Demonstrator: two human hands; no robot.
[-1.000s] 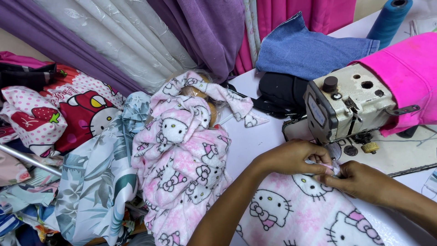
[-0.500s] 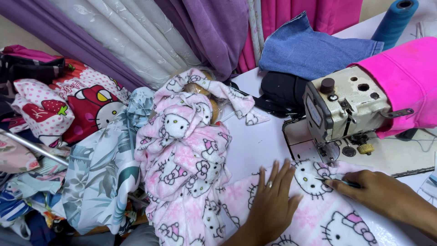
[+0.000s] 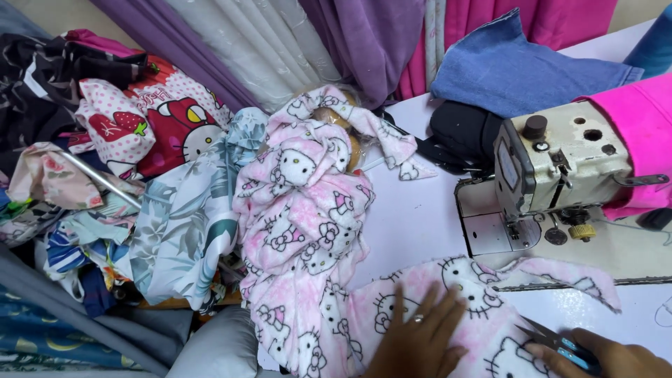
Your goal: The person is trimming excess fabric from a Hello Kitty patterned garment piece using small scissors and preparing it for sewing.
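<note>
Plainly, pink cat-print fleece (image 3: 448,315) lies flat under left hand (image 3: 420,336).

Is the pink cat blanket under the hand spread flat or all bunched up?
Spread flat here: the left hand presses the pink cat-print fleece smooth on the white table. Farther left it bunches into a heap. The right hand holds snips.

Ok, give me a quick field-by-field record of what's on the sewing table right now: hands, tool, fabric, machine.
left hand: flat, fingers spread, pressing on the pink cat-print fleece
right hand: holds blue-handled snips, blades pointing left over the fleece
fleece: spread on the white table, rest bunched up toward the left edge
sewing machine: cream head, right of the fleece, draped with pink cloth
behind: blue cloth, hanging curtains
left of table: heap of printed fabrics
</note>
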